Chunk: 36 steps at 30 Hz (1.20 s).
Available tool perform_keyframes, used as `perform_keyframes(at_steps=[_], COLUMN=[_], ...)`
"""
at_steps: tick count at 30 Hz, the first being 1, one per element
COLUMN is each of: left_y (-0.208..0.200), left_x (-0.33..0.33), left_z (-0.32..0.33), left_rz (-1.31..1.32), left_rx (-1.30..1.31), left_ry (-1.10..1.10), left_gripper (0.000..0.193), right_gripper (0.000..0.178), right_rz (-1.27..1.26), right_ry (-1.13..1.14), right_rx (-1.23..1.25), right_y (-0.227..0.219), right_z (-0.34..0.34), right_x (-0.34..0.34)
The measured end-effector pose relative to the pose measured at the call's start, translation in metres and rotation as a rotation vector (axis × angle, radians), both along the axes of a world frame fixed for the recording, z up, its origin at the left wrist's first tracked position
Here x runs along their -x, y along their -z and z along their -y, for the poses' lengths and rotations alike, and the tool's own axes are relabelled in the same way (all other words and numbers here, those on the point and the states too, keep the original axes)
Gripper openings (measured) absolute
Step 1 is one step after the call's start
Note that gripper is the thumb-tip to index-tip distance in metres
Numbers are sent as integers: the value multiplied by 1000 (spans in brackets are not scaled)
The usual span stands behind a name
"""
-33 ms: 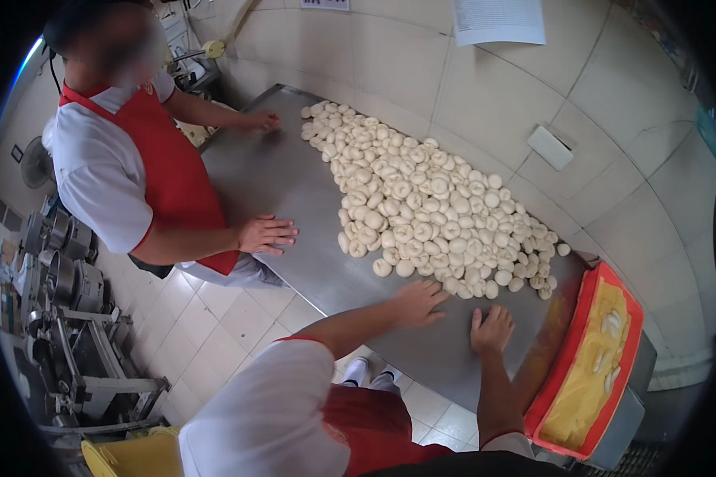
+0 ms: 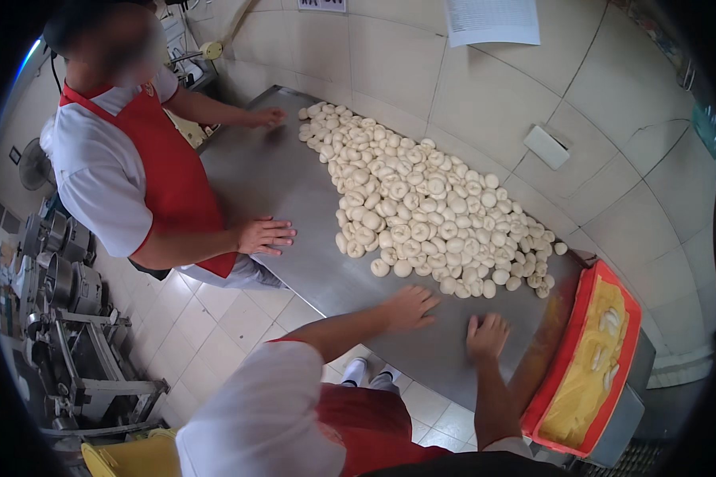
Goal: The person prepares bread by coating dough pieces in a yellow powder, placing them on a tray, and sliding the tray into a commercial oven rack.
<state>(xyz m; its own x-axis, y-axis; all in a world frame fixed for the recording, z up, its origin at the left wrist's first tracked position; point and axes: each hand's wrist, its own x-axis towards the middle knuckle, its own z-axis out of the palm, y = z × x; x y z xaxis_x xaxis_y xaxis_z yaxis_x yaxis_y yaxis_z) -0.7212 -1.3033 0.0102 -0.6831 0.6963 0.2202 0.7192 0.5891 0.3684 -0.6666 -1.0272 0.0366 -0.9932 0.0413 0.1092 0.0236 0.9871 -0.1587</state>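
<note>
A large heap of pale, round dough pieces (image 2: 422, 207), many dimpled in the middle, is spread over the metal table (image 2: 247, 187) along the tiled wall. Just in front of the heap's near edge is my left hand (image 2: 410, 308), empty, its fingers apart. To the right, my right hand (image 2: 488, 335) is held low over the tabletop, with nothing in it. Its thumb stands off from slightly bent fingers. Both hands are separate from the dough.
Across the table's left side, a co-worker in a red apron (image 2: 175, 175) rests one hand (image 2: 266, 235) on the metal. A red tub (image 2: 546, 397) holds yellow, crumb-like material and several pale pieces at the right end. A yellow container (image 2: 131, 455) stands at lower left.
Both my hands have drawn back slightly from the dough, the left one also moving a little leftward. My right fingers are more bent. The co-worker's far hand has shifted slightly.
</note>
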Motion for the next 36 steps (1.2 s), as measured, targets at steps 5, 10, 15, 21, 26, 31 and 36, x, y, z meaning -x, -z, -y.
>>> perform_keyframes(at_steps=[5,10,15,21,26,31,36], left_y=[-19,-37,-55,-4,-47,-77,-93], left_x=[-85,-37,-2,-87,-96,-105,-78], left_z=[61,0,-50,14,57,5,-58], left_rz=[103,143,247,-217,289,680,151], left_rx=[162,74,38,-74,288,-361,-182], left_ry=[4,-69,-64,-114,55,-161,206], left_gripper=[68,66,70,63,47,41,45], right_gripper=[37,39,39,42,42,38,42], right_rz=[0,32,-160,16,87,193,211], right_ry=[-78,-7,131,8,-10,419,-23], right_rx=[10,13,-86,-144,16,1303,2713], right_y=[31,4,3,8,-33,-2,-19], right_z=[-4,16,-1,18,1,11,30], right_x=[-157,-76,27,-72,-124,-120,-127])
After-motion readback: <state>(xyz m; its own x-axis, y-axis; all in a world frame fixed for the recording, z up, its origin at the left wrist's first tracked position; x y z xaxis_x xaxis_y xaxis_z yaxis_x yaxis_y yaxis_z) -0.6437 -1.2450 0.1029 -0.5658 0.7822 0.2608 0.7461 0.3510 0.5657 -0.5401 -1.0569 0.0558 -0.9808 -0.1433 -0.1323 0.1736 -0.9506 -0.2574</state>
